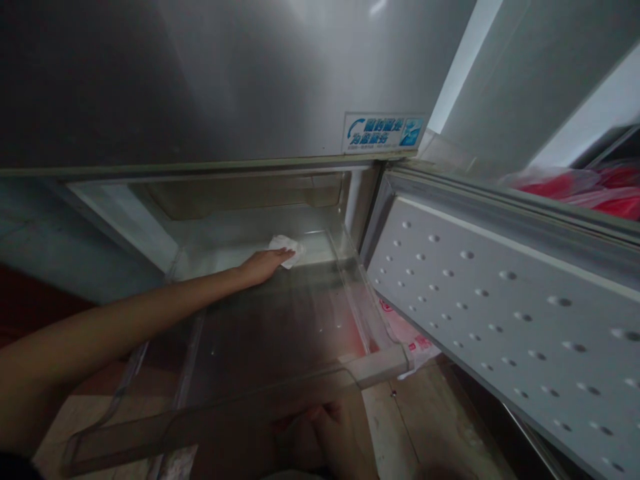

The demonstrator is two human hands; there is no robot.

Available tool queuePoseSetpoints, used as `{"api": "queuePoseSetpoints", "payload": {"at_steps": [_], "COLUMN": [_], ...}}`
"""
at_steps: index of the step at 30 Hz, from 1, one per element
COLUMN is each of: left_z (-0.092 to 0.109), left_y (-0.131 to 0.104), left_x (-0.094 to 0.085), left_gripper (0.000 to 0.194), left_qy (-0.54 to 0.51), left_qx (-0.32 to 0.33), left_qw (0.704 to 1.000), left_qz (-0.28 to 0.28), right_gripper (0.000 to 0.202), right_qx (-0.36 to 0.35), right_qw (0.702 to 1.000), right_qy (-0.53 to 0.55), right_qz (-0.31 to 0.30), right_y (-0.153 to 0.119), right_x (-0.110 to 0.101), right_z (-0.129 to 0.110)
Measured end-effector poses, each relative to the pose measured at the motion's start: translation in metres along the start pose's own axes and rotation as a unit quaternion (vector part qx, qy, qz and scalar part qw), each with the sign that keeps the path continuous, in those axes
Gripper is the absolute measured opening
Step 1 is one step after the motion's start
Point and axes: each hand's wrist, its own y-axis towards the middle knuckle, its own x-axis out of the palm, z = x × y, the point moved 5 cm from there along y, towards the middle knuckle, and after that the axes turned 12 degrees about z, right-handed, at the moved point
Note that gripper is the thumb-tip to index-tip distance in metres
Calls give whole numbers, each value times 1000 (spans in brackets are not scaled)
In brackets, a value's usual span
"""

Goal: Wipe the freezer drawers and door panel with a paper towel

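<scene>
A crumpled white tissue (291,251) is pinched in my left hand (263,265), which reaches over the clear plastic drawer (270,333) of a fridge. The tissue is towards the back of the drawer, near the white inner wall of the compartment. The drawer is pulled out, with its front edge near me. Low in the view, just below the drawer's front edge, my right hand (327,427) is dim and partly hidden. Its fingers look curled together, and what they hold, if anything, cannot be made out.
The fridge's lower door (500,287) stands open on the right, its inner panel dimpled. Above is the closed grey upper door (225,80) with a blue-lettered sticker (384,132). A pink and white plastic bag (413,337) lies below the drawer. Red bags (590,187) are behind the door.
</scene>
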Motion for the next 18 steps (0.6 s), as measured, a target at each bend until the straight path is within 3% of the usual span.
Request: {"api": "queuePoseSetpoints", "payload": {"at_steps": [6,11,15,18], "left_z": [32,97,149,172], "left_y": [-45,-85,-85,-77], "left_x": [3,1,-1,-1], "left_gripper": [55,54,47,44], "left_qy": [-71,-160,-240,-272], "left_qx": [58,221,308,365], "left_qw": [994,957,914,884], "left_qz": [-60,-95,-114,-106], "right_gripper": [18,19,21,21], "right_qx": [32,24,-6,-33], "right_qw": [999,999,997,997], "right_qy": [24,-36,-61,-53], "right_qz": [23,31,44,37], "right_y": [-5,-11,-8,-4], "right_x": [-4,-6,-7,-5], "right_z": [5,-10,-16,-13]}}
